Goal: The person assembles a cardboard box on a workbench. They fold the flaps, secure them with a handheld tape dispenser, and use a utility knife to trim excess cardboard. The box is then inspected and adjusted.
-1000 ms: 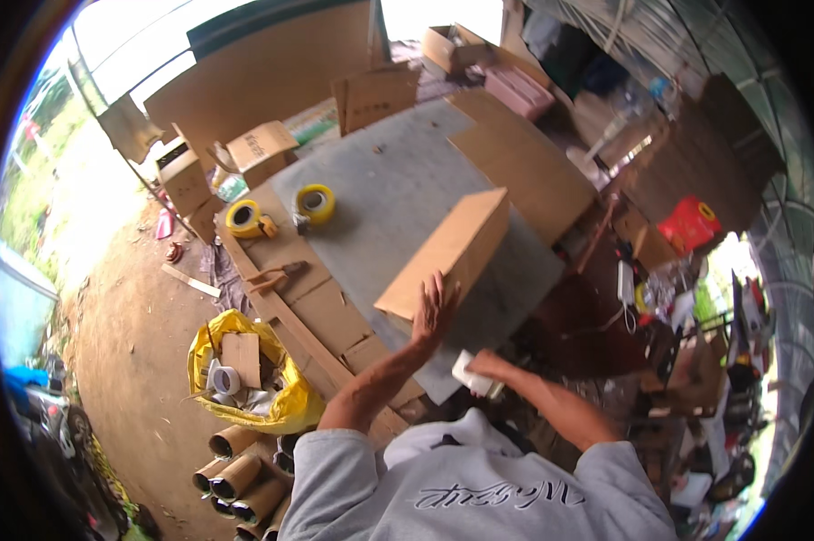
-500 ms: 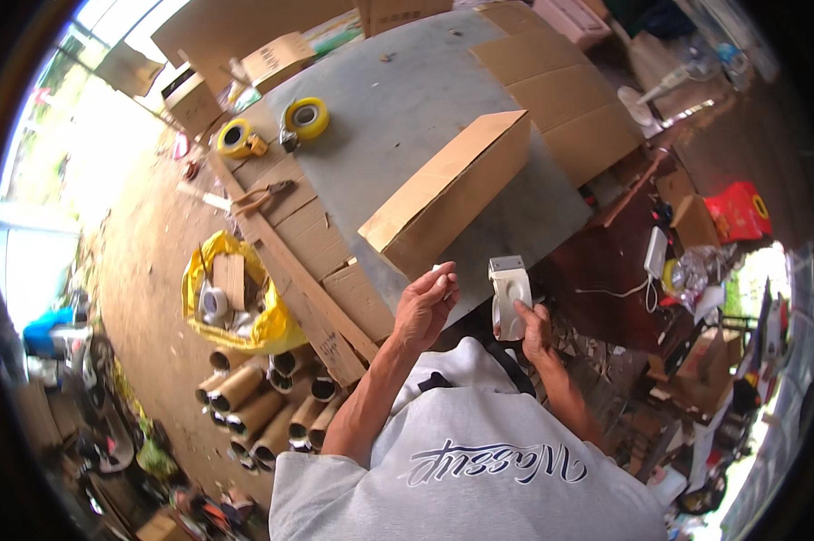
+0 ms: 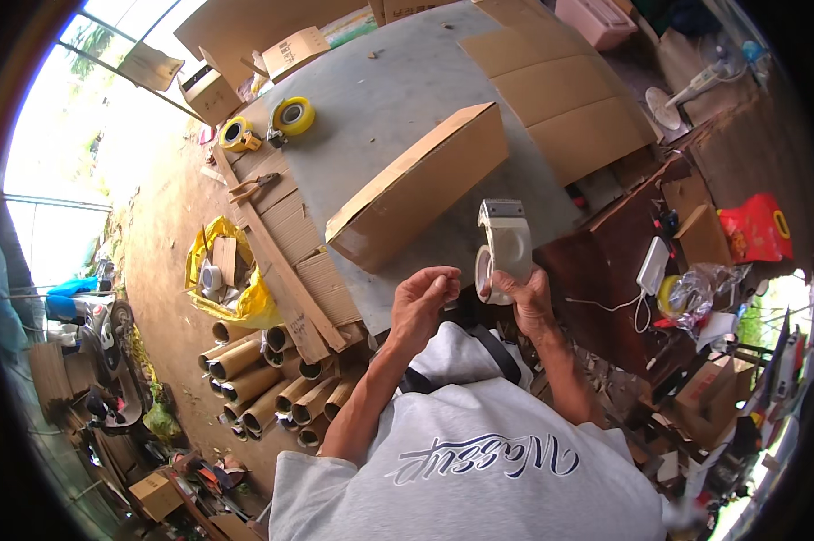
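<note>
My right hand [image 3: 530, 299] grips a white tape dispenser [image 3: 510, 242] with a roll of tape in its side, held up over the table's near edge. To its left my left hand [image 3: 422, 305] is closed, thumb and fingertips pressed together; I cannot make out what, if anything, is between them. Just beyond both hands a long, narrow brown cardboard box [image 3: 425, 191] lies slantwise on the grey tabletop [image 3: 348, 117]. Neither hand touches the box.
Yellow tape rolls [image 3: 294, 115] sit at the far left, with pliers [image 3: 254, 187] closer. Flattened cardboard [image 3: 560, 90] covers the far right. A wooden plank [image 3: 285, 275] edges the left side, beside a yellow bag [image 3: 261, 304] and cardboard tubes [image 3: 255, 382]. A white power strip [image 3: 652, 265] lies at right.
My right hand has raised the tape dispenser forward, showing more of its roll. The left hand stays pinched near it. The whole view has shifted slightly, and the box appears further left.
</note>
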Tool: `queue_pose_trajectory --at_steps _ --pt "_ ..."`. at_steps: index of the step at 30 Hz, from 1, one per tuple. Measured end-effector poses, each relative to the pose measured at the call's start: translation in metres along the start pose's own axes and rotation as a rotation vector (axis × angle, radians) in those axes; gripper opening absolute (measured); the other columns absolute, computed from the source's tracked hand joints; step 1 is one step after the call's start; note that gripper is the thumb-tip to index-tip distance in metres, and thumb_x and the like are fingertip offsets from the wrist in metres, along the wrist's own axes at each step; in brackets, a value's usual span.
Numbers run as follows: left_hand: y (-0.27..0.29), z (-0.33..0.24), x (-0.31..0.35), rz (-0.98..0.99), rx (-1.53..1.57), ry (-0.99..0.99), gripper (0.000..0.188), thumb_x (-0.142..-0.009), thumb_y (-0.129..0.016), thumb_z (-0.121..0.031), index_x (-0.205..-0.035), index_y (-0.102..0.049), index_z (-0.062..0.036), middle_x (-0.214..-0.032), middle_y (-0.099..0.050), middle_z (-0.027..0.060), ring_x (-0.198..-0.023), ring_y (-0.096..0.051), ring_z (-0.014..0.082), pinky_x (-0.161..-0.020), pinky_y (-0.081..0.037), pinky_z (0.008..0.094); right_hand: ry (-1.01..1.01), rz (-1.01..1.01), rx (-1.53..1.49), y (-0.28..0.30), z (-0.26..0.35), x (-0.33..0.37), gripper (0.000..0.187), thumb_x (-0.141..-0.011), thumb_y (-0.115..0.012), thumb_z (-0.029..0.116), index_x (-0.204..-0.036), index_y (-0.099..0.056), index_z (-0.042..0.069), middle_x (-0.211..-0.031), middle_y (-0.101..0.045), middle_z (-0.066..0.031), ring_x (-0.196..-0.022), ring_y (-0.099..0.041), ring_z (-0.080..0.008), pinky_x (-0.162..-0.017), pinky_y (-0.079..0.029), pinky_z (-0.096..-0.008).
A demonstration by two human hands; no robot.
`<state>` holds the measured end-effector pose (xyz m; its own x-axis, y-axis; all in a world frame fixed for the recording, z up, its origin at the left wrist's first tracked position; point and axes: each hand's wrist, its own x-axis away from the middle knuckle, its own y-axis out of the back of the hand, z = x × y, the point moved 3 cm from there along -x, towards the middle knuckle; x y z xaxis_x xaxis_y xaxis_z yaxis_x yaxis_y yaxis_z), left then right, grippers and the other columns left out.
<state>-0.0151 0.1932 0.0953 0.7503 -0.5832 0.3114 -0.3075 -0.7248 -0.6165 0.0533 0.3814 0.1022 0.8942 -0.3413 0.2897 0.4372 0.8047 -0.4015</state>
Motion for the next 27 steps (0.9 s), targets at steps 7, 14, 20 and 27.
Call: queue_pose_trajectory --at_steps 7,14,20,27 --pt "-0.042 0.012 0.011 0.099 -0.431 0.051 0.018 -0.101 -0.066 -0.01 -0.114 -0.072 0.0019 -0.103 -0.072 0.0053 -0.093 -0.065 0.0127 -0.085 -0.054 0.0295 -0.031 0.137 0.193 0.014 0.023 0.004 0.047 -0.075 -0.085 -0.008 -0.116 -0.063 -0.002 -0.099 -0.075 -0.0101 -0.09 -0.072 -0.0151 -0.081 -0.062 -0.0311" --pt "-0.081 0.002 0.014 0.1 -1.127 -0.183 0.018 -0.092 -0.065 0.002 -0.109 -0.073 0.0005 -0.09 -0.067 0.0148 -0.083 -0.068 0.0284 -0.073 -0.054 0.0355 0.099 0.102 0.42 0.035 0.027 0.013 0.056 -0.072 -0.091 0.006 -0.119 -0.062 -0.002 -0.103 -0.072 -0.0101 -0.093 -0.067 -0.0138 -0.084 -0.058 -0.0322" --pt "-0.084 0.012 0.019 0.074 -1.162 -0.242 0.019 -0.091 -0.066 0.001 -0.108 -0.074 0.0003 -0.092 -0.067 0.0154 -0.081 -0.068 0.0314 -0.072 -0.053 0.0373 0.267 0.082 0.53 0.031 0.044 0.022 0.056 -0.073 -0.088 0.008 -0.121 -0.061 -0.002 -0.102 -0.072 -0.0109 -0.093 -0.066 -0.0146 -0.083 -0.057 -0.0334" --pt "-0.085 0.017 0.023 0.046 -1.167 -0.129 0.019 -0.094 -0.066 -0.006 -0.11 -0.074 0.0005 -0.097 -0.072 0.0149 -0.089 -0.069 0.0249 -0.079 -0.054 0.0347 0.28 0.086 0.549 0.033 0.043 0.024 0.052 -0.073 -0.086 0.007 -0.12 -0.063 0.0 -0.101 -0.072 -0.0091 -0.09 -0.066 -0.0133 -0.082 -0.057 -0.0322"
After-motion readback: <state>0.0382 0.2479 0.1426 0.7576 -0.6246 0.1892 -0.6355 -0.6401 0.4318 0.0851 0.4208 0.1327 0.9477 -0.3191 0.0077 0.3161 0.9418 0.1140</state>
